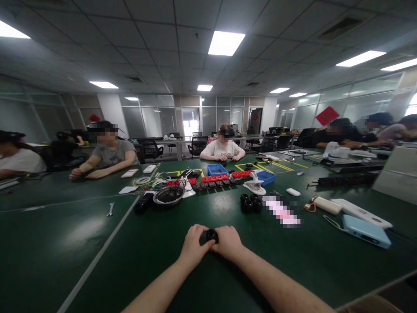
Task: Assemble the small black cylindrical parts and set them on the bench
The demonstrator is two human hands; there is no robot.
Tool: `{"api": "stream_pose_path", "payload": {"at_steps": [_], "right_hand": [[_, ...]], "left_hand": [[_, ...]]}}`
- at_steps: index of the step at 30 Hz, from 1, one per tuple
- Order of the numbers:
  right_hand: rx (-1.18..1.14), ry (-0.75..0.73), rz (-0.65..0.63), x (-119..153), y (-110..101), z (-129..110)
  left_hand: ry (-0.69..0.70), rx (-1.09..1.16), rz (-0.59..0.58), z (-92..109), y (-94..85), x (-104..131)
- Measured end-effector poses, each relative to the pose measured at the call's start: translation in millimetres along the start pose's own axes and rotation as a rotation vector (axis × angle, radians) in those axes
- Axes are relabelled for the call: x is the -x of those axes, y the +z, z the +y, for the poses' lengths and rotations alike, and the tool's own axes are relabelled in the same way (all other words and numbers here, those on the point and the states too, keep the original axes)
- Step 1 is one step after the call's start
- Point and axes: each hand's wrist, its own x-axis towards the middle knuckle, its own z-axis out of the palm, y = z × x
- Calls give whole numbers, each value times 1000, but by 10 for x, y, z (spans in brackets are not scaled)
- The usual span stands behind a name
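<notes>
Between my two hands is a small round black part (212, 236) with a ring-like top, close to the green tabletop (146, 269). My left hand (194, 244) grips it from the left, thumb at the near side and fingers curled behind. From the right, my right hand (230, 242) closes on the same part, covering much of it. Beyond my right hand stands a cluster of several similar black round parts (251, 203). What the part is exactly, I cannot make out.
A wrench (111, 209) lies at the left. Farther ahead are a round black speaker-like part (168, 195), a white clamp (254, 184), red strips (215, 178) and a blue bin (217, 169). At the right lies a light-blue power bank (366, 230). Several people sit around the tables.
</notes>
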Motion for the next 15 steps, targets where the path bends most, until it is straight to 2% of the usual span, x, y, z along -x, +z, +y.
{"api": "stream_pose_path", "payload": {"at_steps": [4, 7, 10, 12, 15], "right_hand": [[-134, -108, 34, 39, 47, 102], [-286, -220, -66, -3, 39, 236], [-348, -272, -133, -57, 22, 319], [-335, -254, -131, -75, 32, 316], [-169, -152, -61, -73, 86, 219]], "left_hand": [[11, 15, -34, -27, -28, 31], [18, 34, -83, -41, -65, 40], [31, 49, -125, -36, -99, 36], [38, 50, -137, -34, -102, 29], [14, 17, -95, -54, -64, 12]]}}
